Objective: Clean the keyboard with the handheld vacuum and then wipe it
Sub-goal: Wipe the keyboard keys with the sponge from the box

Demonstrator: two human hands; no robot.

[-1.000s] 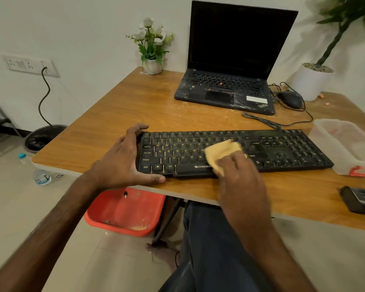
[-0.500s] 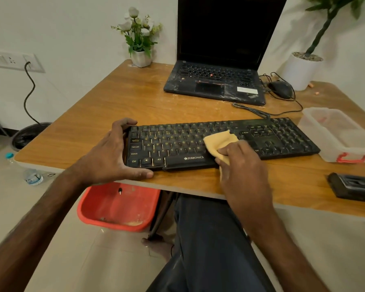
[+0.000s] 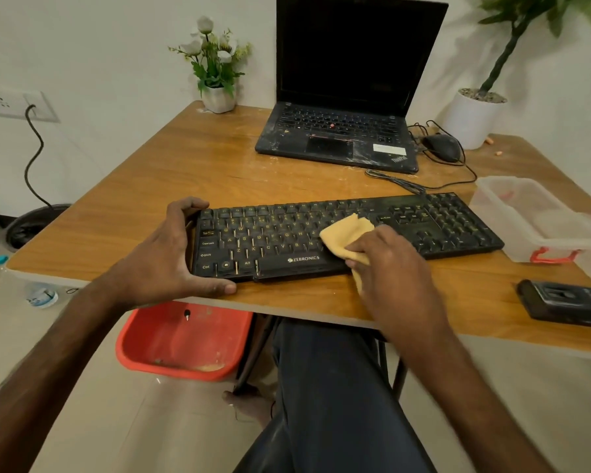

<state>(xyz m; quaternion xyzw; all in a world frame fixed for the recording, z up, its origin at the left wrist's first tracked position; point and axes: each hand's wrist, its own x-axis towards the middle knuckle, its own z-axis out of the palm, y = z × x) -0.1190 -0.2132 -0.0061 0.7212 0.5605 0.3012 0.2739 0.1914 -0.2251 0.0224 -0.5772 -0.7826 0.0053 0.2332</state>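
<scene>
Left hand [image 3: 166, 257] clamped the keyboard's [image 3: 270, 233] left end, thumb along the front edge, fingers curled over the back corner. Right hand [image 3: 389, 268] gripped a cloth [image 3: 347, 233], pressing it on the keys to the right of the left hand; hands well apart. Keyboard lay on the table [image 3: 219, 165] under both hands

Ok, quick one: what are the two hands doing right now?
The left hand: closed, gripping the keyboard at its left end.
The right hand: closed, holding the yellow cloth on the keys.
</scene>
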